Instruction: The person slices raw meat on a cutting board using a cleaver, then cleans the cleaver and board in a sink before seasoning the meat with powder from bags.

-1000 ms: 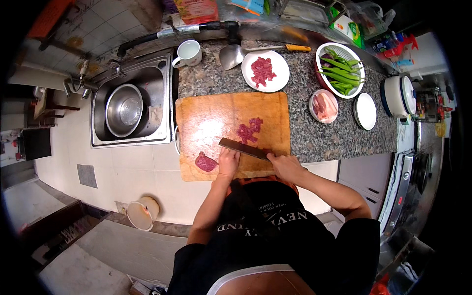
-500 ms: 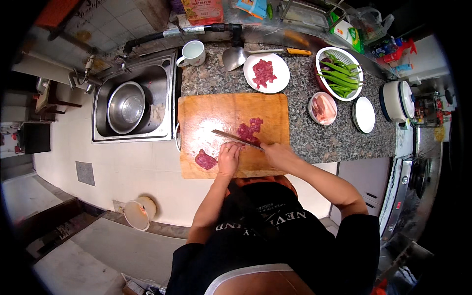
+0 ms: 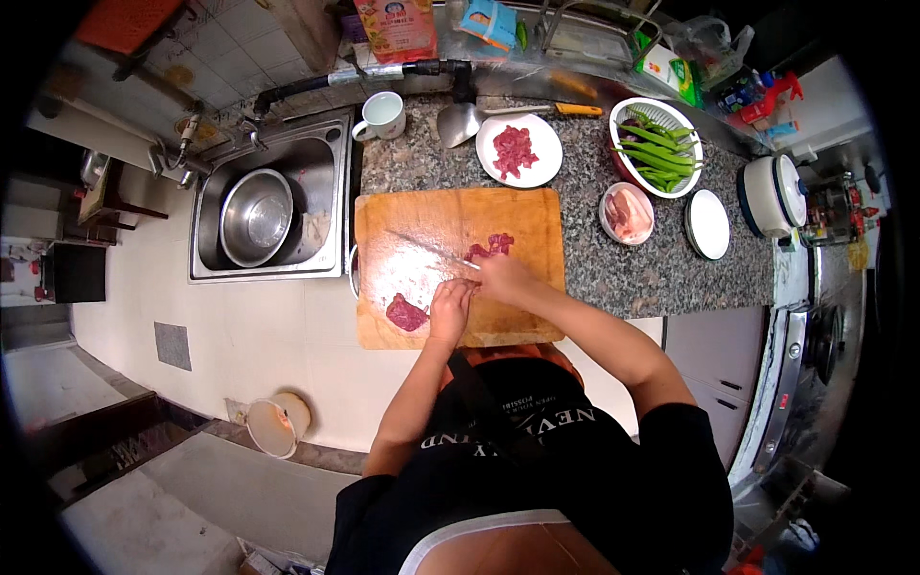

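A wooden cutting board (image 3: pixel 393 268) lies at the counter's front edge. My right hand (image 3: pixel 505 280) is closed round the handle of a knife (image 3: pixel 433 246), whose blade points to the far left over the board. Close beside it, my left hand (image 3: pixel 451 309) has its fingers bent and pressed down on a piece of red meat, which they mostly hide. Cut meat pieces (image 3: pixel 494 245) lie just beyond my right hand. To the left of my left hand rests a larger chunk of meat (image 3: pixel 406 312). Behind the board, a white plate (image 3: pixel 544 168) carries more cut meat (image 3: pixel 515 152).
A steel sink (image 3: pixel 331 225) with a metal basin (image 3: pixel 257 218) is at left. A mug (image 3: pixel 383 115) and a spatula (image 3: pixel 458 126) stand behind the board. To the right are a basket of green peppers (image 3: pixel 661 153), a bowl of pale meat (image 3: pixel 628 213), a white dish (image 3: pixel 708 225) and a cooker (image 3: pixel 767 196).
My right hand has moved left with the knife, close to my left hand, and the blade reaches farther left. The whole view has shifted slightly.
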Demonstrator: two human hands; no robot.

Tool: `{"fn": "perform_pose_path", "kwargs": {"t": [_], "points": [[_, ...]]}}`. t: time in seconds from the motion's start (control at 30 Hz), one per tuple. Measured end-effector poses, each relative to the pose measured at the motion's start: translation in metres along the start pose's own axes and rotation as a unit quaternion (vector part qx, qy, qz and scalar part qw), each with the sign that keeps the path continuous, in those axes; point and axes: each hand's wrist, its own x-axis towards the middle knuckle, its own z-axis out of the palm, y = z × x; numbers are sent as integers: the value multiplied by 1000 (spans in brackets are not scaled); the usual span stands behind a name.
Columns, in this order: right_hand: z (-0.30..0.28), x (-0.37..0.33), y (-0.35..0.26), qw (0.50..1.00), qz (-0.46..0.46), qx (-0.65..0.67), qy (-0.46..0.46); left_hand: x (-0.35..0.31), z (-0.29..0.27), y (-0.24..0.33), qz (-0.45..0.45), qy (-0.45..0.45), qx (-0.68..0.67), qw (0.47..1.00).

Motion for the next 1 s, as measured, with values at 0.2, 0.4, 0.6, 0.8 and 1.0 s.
{"fn": "perform_pose_path", "kwargs": {"t": [0.2,0.4,0.6,0.8,1.0], "points": [[-32,-44,-8,1000,-6,2,-1,-9,-1,-5,-21,12,33,999],[-23,-54,8,998,-25,-3,-65,-11,-1,-3,-6,27,28,999],[7,-7,-19,999,3,38,-31,-9,0,0,-24,-2,30,999],[-16,-22,-8,998,37,53,24,-16,-14,11,-58,-15,5,998],[-13,-65,-6,997,14,69,-7,-28,-45,15,-175,16,-58,983]]}}
